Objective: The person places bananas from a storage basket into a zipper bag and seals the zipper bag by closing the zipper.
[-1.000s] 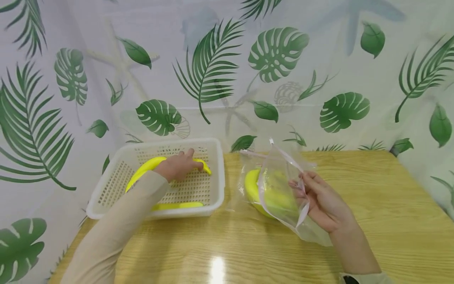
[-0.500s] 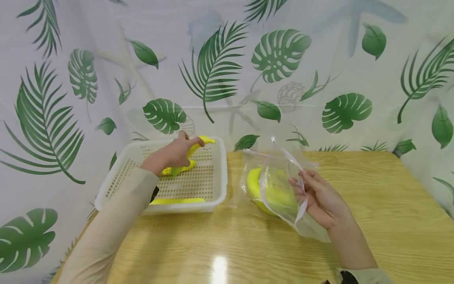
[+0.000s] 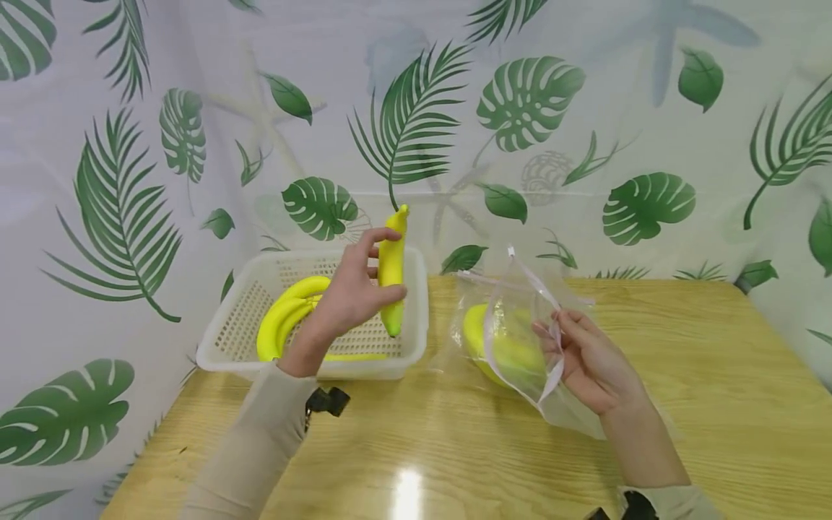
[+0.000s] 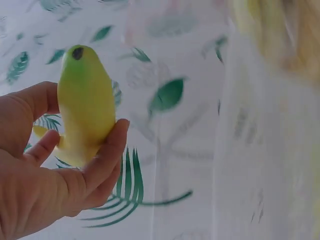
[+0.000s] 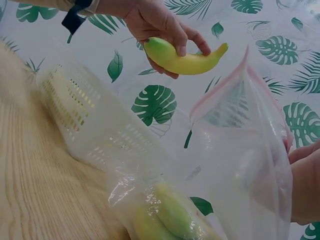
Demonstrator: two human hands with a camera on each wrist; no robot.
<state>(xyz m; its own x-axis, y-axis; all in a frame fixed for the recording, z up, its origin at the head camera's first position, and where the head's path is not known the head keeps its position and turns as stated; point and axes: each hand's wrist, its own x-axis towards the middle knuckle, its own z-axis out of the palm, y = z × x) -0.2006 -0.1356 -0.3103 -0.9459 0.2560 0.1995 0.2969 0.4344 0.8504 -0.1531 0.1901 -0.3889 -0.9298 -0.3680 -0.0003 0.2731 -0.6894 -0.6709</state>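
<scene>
Above the right side of the white basket (image 3: 421, 318), my left hand (image 3: 354, 289) grips a single yellow banana (image 3: 392, 271) with a green tip, held upright between thumb and fingers. The left wrist view shows this banana (image 4: 85, 105) end-on, its dark tip toward the camera. My right hand (image 3: 594, 361) pinches the rim of a clear zip bag (image 3: 572, 415), whose pinkish-edged mouth gapes. Inside the bag lie yellow bananas (image 3: 484, 336); in the right wrist view these bananas (image 5: 170, 210) show green ends through the plastic.
More bananas (image 3: 279, 318) lie at the basket's left, and another yellow one (image 3: 357, 357) along its front wall. Basket and bag stand side by side on a wooden table (image 3: 494, 469). A leaf-patterned cloth (image 3: 429, 108) hangs right behind the table.
My left hand has taken the banana from the basket, lifted it and turned it upright, moving right. The right hand keeps holding the bag's rim. The head view has shifted slightly left.
</scene>
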